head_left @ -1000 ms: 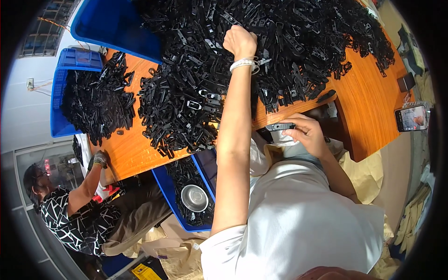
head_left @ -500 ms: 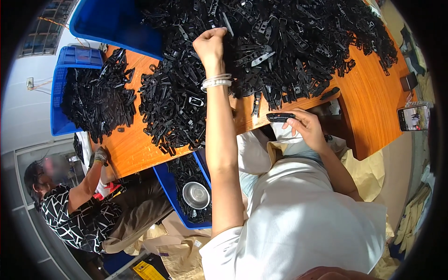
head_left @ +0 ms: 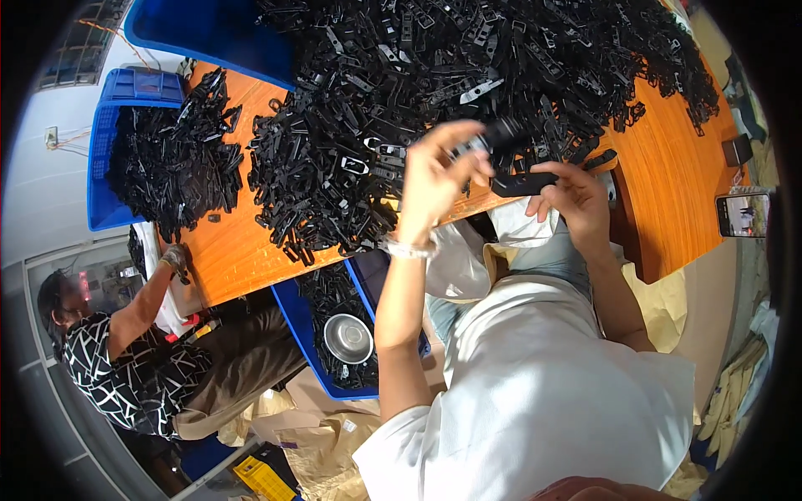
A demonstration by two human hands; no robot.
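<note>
My left hand (head_left: 439, 171) is raised over the table edge and pinches a small black plastic piece (head_left: 499, 134) with a pale end. My right hand (head_left: 572, 196) holds a flat black plastic part (head_left: 525, 184) just beside it, close to my lap. The two hands nearly touch. Behind them a huge heap of black plastic parts (head_left: 468, 67) covers the orange table (head_left: 668, 184). A bracelet (head_left: 407, 248) sits on my left wrist.
A blue crate (head_left: 104, 142) full of black parts stands at the table's left end. Under the table a blue bin (head_left: 301, 321) holds parts and a metal bowl (head_left: 347, 338). A seated person in a patterned top (head_left: 109, 367) works at lower left. A phone (head_left: 742, 214) lies at right.
My left hand has pulled back from the heap toward my body, now carrying a small black piece next to my right hand. The right hand has barely shifted.
</note>
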